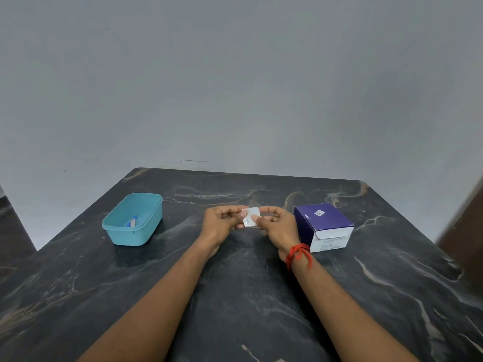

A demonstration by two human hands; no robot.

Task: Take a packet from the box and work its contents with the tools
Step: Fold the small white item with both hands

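We pinch the small white square paper packet (pixel 250 217) between left hand (pixel 222 222) and right hand (pixel 277 226), box step done; next, tear it open carefully.

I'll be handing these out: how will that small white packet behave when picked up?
Probably very light: the packet is held by mere pinches of the left hand and right hand. It looks thin and flat, so likely bendy, and awkward to lift off the smooth table.

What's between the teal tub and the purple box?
Head view: the left hand and right hand, pinching a white packet between them.
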